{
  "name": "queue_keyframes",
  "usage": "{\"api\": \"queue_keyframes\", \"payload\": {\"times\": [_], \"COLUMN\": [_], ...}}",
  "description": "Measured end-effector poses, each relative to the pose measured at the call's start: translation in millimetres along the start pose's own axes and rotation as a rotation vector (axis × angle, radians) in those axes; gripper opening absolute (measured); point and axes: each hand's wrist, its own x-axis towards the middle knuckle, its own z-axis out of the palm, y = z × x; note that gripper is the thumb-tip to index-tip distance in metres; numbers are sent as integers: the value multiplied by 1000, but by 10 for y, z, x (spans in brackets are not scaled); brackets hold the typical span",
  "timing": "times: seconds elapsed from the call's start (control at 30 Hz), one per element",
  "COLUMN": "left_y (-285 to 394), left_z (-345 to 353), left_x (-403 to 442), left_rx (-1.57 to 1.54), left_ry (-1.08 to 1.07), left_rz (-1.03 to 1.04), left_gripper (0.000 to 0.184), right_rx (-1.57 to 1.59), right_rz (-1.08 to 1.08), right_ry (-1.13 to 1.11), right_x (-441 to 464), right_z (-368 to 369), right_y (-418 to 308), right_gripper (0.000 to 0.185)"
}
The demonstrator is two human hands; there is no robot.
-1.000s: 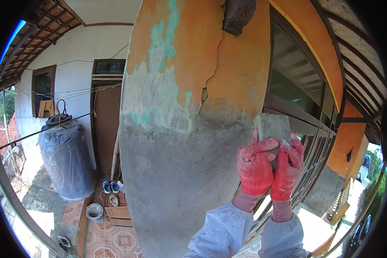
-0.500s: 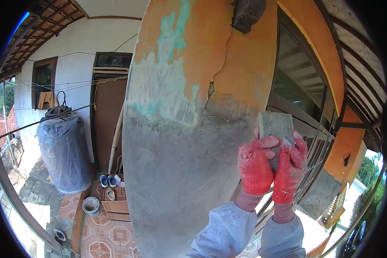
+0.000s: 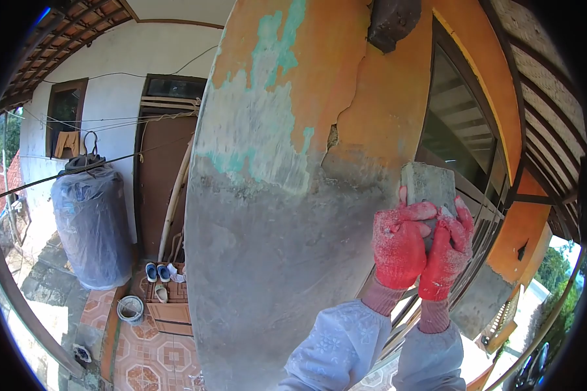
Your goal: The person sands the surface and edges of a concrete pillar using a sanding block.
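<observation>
Both of my hands wear red knitted gloves dusted with white powder. They grip the lower part of a grey rectangular block (image 3: 428, 184), whose flat face and upper end show above the fingers. My left hand (image 3: 400, 249) closes round its left side, and my right hand (image 3: 446, 257) closes round its right side. The block is held up in front of the right edge of a wall (image 3: 274, 260). That wall is smooth grey plaster below, with peeling orange and pale green paint above. Whether the block touches the wall I cannot tell.
A crack (image 3: 349, 107) runs down the orange paint under a dark beam end (image 3: 391, 25). To the right is a window (image 3: 456, 111). On the left stand a plastic-wrapped barrel (image 3: 91, 228), a bucket (image 3: 130, 309) and a low cabinet (image 3: 169, 316) with shoes on top. Cords cross the left side.
The view has shifted a little, so the wall's upper part appears farther right. My hands and the block appear slightly higher and to the right, with the grip unchanged.
</observation>
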Motion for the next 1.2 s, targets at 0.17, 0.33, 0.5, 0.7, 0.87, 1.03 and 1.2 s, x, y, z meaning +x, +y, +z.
{"api": "queue_keyframes", "payload": {"times": [0.17, 0.33, 0.5, 0.7, 0.87, 1.03, 1.2], "left_y": [-16, -6, -129, -133, -162, -29, -31], "left_z": [-99, 15, 6, 39, -25, -114, 100], "left_x": [-186, 137, 1, 287, 78, -39, 116], "left_rx": [35, 58, 36, 225, 122, 142, 201], "left_ry": [1, -85, -7, -63, 18, -94, 14], "left_rz": [19, -44, 110, 246, 116, 33, -73], "left_gripper": [20, 17, 17, 18, 18, 19, 19], "right_rx": [38, 54, 50, 68, -22, 147, 100], "right_rz": [-34, 23, -25, -99, -66, 4, 41], "right_ry": [-18, 43, 28, 76, -8, 30, 55], "right_x": [-266, 84, 23, 231, 57, -105, 83], "right_z": [-109, 40, -2, 178, -5, 28, 67], "right_y": [26, 107, 38, 61, -63, 16, 8], "right_gripper": [17, 15, 17, 21, 23, 24, 23]}}
